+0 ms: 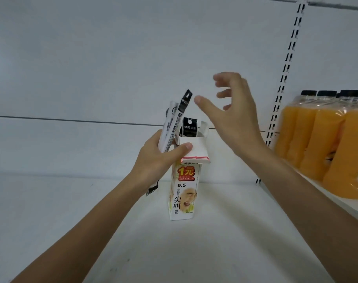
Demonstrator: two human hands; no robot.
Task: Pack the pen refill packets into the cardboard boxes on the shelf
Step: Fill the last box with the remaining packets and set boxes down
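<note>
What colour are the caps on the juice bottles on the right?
Black. The caps top bottles of orange drink, seen at the far right of the head view.

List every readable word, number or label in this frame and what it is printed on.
"1元": red badge on the cardboard box.
"GEL REFILL": under that badge.
"0.5": box front.
"尖叫": box front.
Too blurred to read: print on the refill packets in the left hand and on the packet in the box.
</note>
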